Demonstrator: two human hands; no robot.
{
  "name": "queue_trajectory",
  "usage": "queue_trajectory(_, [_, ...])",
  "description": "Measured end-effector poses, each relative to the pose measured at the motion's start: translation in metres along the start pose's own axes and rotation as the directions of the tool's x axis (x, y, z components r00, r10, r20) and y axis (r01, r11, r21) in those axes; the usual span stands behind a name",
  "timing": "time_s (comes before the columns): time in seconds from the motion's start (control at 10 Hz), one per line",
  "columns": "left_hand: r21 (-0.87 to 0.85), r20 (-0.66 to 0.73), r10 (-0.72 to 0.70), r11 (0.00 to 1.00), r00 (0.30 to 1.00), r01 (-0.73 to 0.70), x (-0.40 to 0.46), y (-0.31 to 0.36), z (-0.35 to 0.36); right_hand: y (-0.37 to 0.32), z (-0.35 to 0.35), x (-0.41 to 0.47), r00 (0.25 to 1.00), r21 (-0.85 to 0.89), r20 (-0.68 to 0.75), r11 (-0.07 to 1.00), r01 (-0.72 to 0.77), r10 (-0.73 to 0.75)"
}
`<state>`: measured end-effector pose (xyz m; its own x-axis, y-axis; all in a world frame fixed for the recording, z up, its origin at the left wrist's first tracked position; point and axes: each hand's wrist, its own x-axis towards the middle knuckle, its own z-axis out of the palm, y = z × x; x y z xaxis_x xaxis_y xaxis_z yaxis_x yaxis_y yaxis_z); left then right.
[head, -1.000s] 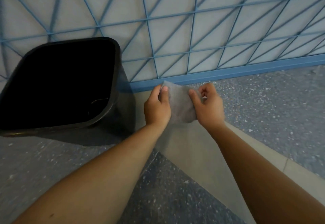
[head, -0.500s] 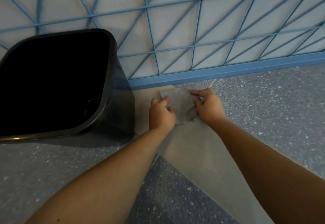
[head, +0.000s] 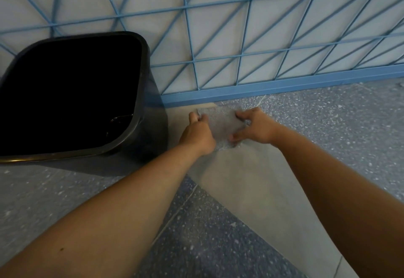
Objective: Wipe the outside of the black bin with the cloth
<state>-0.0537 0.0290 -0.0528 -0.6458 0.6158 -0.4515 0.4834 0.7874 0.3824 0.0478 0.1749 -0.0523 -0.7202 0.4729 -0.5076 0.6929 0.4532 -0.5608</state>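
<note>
A black bin [head: 150, 122] with rounded corners stands open on the floor at the left, against the wall. To its right a small grey cloth [head: 222, 124] is held low over the floor, stretched between both hands. My left hand [head: 197, 134] pinches its left edge, fingers curled. My right hand [head: 254, 128] grips its right side with thumb and fingers. Neither hand nor the cloth touches the bin; a gap of floor separates them.
A pale wall [head: 218, 48] with a blue wire grid and a blue skirting strip [head: 284, 88] runs behind the bin. The floor [head: 328, 124] is speckled grey-blue, crossed by a plain beige band [head: 251, 190].
Both hands have lowered the cloth toward the floor and spread it wider between them. The view has shifted so the bin sits a little further right.
</note>
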Motion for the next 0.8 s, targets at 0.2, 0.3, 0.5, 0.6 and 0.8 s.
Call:
queue_trajectory(0.2, [0.162, -0.100, 0.012, 0.987, 0.995, 0.005, 0.000, -0.005, 0.002, 0.002, 0.013, -0.001, 0.980, -0.406, -0.192, 0.913, -0.038, -0.045])
queue_trajectory(0.3, [0.146, -0.081, -0.009, 0.989, 0.997, 0.021, 0.001, -0.008, 0.001, 0.003, 0.011, 0.002, 0.986, -0.333, -0.165, 0.939, -0.081, 0.026])
queue_trajectory(0.5, [0.055, -0.199, 0.027, 0.998, 0.980, -0.016, -0.020, 0.004, -0.006, -0.010, 0.026, -0.016, 0.935, -0.169, -0.356, 0.983, -0.075, 0.010])
queue_trajectory(0.6, [0.005, -0.228, 0.066, 0.998, 0.971, -0.067, -0.038, 0.022, -0.021, -0.021, 0.018, -0.030, 0.918, -0.013, -0.393, 0.999, 0.045, -0.046])
queue_trajectory(0.8, [-0.118, -0.303, 0.257, 0.946, 0.918, -0.303, -0.084, 0.077, -0.102, -0.081, -0.058, -0.071, 0.825, 0.075, -0.526, 0.955, 0.287, -0.207])
